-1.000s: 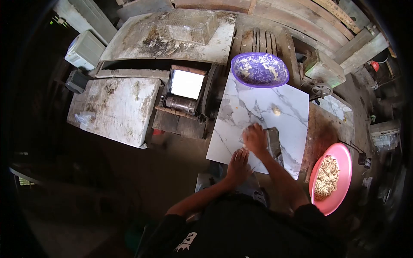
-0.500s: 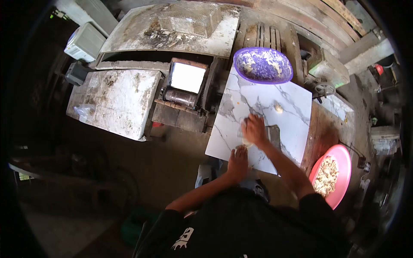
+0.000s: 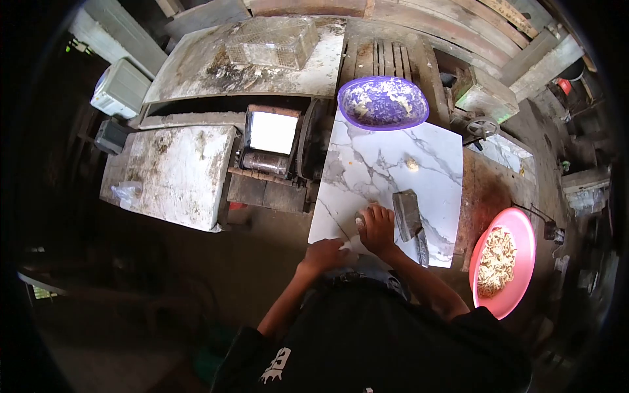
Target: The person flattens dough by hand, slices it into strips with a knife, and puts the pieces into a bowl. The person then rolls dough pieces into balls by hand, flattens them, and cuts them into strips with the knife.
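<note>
My left hand (image 3: 325, 254) is closed at the near left edge of the marble-patterned board (image 3: 367, 157), its fingers around something too small to make out. Just right of it, my right hand (image 3: 377, 227) is bent over the board, its fingers curled on a small greyish thing that I cannot make out. A grey flat block (image 3: 407, 214) lies right of my right hand, with a dark strip (image 3: 422, 247) below it. Farther up the board sits a small pale lump (image 3: 412, 164). A purple basin (image 3: 383, 103) with pale residue stands at the board's far edge.
At the right stands a pink basin (image 3: 521, 262) holding pale, twisted pieces (image 3: 496, 262). A machine with a roller (image 3: 265, 162) is left of the board. Beyond are a stained white slab (image 3: 177, 170), a wire basket (image 3: 272, 46) and a handwheel (image 3: 483, 128).
My left hand has moved left and closed at the board's near edge. My right hand has come down toward me, away from the spot beside the grey block. The view has shifted a little.
</note>
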Demonstrator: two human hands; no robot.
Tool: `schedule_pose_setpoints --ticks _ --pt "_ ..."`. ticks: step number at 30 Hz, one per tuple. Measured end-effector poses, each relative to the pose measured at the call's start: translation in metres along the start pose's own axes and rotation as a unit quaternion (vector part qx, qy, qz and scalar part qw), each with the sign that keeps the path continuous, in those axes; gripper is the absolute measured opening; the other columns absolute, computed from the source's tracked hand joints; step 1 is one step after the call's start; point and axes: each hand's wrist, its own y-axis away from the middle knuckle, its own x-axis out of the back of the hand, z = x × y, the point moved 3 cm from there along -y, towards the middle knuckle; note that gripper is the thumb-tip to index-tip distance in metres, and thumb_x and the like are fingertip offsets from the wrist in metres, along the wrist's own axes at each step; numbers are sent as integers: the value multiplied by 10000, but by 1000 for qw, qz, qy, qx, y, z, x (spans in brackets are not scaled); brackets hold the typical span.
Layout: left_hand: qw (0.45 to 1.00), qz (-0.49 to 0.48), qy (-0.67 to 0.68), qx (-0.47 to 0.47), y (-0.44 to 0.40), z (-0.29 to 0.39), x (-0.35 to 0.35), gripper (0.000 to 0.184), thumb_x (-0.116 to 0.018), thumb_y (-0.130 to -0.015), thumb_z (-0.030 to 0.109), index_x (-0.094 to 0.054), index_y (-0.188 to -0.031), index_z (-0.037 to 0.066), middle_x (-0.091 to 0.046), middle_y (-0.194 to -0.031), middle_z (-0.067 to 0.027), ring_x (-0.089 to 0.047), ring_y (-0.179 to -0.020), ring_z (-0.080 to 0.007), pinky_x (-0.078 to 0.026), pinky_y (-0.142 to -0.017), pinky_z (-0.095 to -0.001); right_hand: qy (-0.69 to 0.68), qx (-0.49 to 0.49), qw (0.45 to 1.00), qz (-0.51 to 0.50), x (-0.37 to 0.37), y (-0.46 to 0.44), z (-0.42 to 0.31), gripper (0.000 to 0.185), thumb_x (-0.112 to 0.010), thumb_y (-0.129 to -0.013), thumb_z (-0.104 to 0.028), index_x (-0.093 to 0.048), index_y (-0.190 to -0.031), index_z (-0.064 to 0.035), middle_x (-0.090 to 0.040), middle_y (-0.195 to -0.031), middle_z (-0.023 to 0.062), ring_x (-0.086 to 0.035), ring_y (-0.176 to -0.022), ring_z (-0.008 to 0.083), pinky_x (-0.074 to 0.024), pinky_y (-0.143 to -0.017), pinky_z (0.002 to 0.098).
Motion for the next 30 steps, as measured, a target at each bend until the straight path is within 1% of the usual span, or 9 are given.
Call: schedule_pose_setpoints --ticks 4,10,14,15,20,22,26,28,30 --pt "990 74 99 72 -1 -25 18 362 -566 -867 409 -641 -984 76 -678 -907 -176 -639 -934 -366 -498 -824 -448 10 -49 998 -26 -15 -17 8 172 -531 -857 -241 -572 -874 -75 -546 -875 98 -522 -890 268 -378 -735 416" --pt "987 127 94 41 -18 -26 37 289 -569 -875 348 -637 -956 79 -671 -884 -186 -634 -894 -385 -494 -784 -487 29 -75 996 -25 -39 -63 34 129 -541 -846 -201 -575 -843 -77 -554 -868 98 -524 -868 273 -391 -721 412" --pt "980 184 80 -9 -40 -36 50 255 -575 -874 307 -633 -944 68 -673 -872 -178 -637 -878 -379 -495 -774 -481 31 -86 996 -8 -14 -31 2 225 -559 -811 -245 -574 -936 -58 -537 -899 97 -513 -877 284 -375 -757 443" --pt "977 197 81 -20 -42 -35 53 249 -574 -874 297 -630 -945 65 -674 -871 -175 -638 -872 -375 -494 -773 -478 18 -113 992 -58 -13 -18 0 294 -583 -784 -256 -566 -988 -44 -533 -970 112 -504 -938 289 -370 -801 458" --pt "981 185 49 -14 -54 -18 60 244 -570 -871 275 -620 -986 66 -675 -897 -172 -641 -882 -357 -494 -781 -455 32 -145 988 -36 -12 33 -21 447 -601 -778 -289 -556 -1155 -53 -504 -1151 138 -465 -1111 294 -355 -904 491" --pt "977 189 89 -48 -61 -16 54 239 -555 -875 259 -617 -1006 69 -675 -919 -170 -639 -894 -361 -496 -790 -450 60 -163 983 -57 -15 46 -26 519 -633 -772 -296 -517 -1225 -70 -488 -1173 140 -424 -1165 332 -302 -961 523" --pt "969 200 103 -100 -76 -9 41 273 -561 -885 282 -628 -1019 54 -681 -931 -161 -653 -894 -337 -509 -794 -417 78 -154 982 -79 -17 62 -28 556 -624 -789 -366 -516 -1251 -76 -499 -1209 116 -435 -1185 303 -333 -953 546" --pt "954 145 219 -145 -85 -1 31 344 -585 -889 337 -633 -1039 31 -690 -938 -154 -673 -875 -293 -519 -783 -377 88 -137 985 -52 -19 67 -27 555 -640 -779 -379 -522 -1235 -85 -493 -1229 116 -441 -1184 312 -336 -949 541" --pt "939 169 273 -119 -93 3 23 402 -614 -875 386 -662 -1013 12 -697 -909 -153 -684 -844 -259 -521 -763 -350 73 -136 987 -49 -19 64 -22 543 -646 -775 -370 -526 -1220 -82 -500 -1217 118 -452 -1174 306 -336 -947 541"
